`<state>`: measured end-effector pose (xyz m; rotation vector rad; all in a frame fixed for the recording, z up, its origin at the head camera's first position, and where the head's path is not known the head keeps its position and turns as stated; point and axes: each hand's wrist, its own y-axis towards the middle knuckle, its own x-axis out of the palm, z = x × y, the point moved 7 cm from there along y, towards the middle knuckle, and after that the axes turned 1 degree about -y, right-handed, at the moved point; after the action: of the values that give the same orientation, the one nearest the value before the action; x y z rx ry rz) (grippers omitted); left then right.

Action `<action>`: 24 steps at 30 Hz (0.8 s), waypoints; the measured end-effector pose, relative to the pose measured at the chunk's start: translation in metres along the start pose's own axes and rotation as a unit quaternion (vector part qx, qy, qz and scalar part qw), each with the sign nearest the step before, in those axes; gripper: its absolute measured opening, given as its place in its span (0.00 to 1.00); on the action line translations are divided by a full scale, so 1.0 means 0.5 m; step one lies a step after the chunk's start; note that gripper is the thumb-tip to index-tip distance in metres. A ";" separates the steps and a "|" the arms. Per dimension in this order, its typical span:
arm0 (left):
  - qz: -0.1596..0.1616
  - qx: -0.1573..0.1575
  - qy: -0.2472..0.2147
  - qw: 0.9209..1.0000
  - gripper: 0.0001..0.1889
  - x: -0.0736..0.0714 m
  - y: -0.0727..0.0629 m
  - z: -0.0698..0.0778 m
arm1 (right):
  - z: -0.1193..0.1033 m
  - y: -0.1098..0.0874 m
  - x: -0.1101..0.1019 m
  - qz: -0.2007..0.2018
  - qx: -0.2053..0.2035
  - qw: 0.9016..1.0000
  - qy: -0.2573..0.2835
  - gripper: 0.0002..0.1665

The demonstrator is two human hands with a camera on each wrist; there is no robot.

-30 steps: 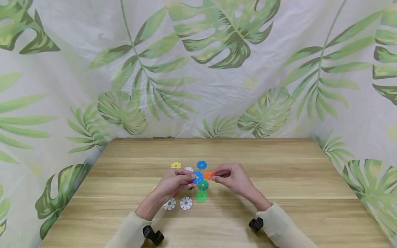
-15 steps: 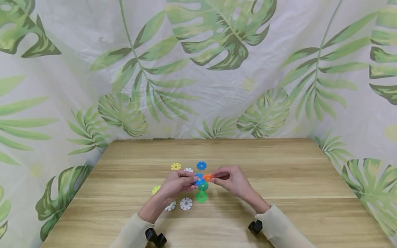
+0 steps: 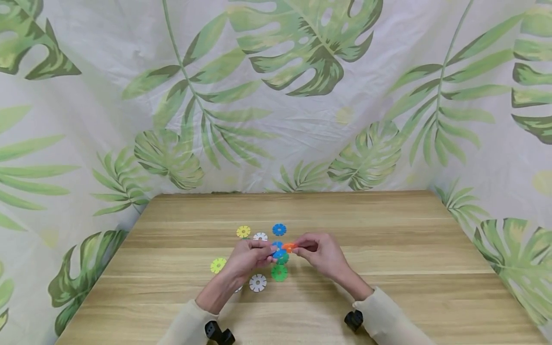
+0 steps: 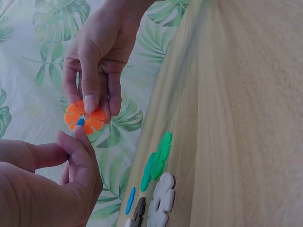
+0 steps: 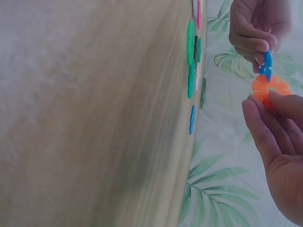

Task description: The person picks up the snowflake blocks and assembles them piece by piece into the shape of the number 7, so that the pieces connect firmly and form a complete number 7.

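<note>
My left hand pinches a blue notched plastic disc between thumb and fingers. Opposite it, my right hand pinches an orange notched disc by its edge. The two discs meet edge to edge, set crosswise; in the right wrist view the blue disc stands at the rim of the orange disc. How deep their slots engage I cannot tell. In the left wrist view the orange disc faces the camera, and only a sliver of the blue disc shows past my left fingertips.
On the wooden table lie a yellow disc, a white disc, another blue disc, a yellow-green disc, a green disc and a lower white disc. My left forearm covers others. A leaf-patterned cloth hangs behind.
My left hand has shifted slightly right with the blue disc, bringing it against the orange one. The yellow-green disc has come out from behind my left hand; a white disc is now mostly hidden.
</note>
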<state>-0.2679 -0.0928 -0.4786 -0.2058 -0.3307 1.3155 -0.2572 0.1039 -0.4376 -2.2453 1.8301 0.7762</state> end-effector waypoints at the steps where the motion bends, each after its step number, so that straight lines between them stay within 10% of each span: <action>1: 0.003 0.002 0.002 1.000 0.16 0.001 0.000 0.000 | 0.002 -0.001 0.000 0.000 0.003 1.000 0.003 0.03; 24: -0.011 0.008 -0.005 1.000 0.17 0.011 -0.001 -0.004 | 0.003 -0.010 0.005 -0.011 0.026 0.998 0.063 0.03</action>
<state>-0.2655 -0.0875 -0.4796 -0.1823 -0.3294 1.2977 -0.2526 0.1036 -0.4412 -2.3255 1.8514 0.5888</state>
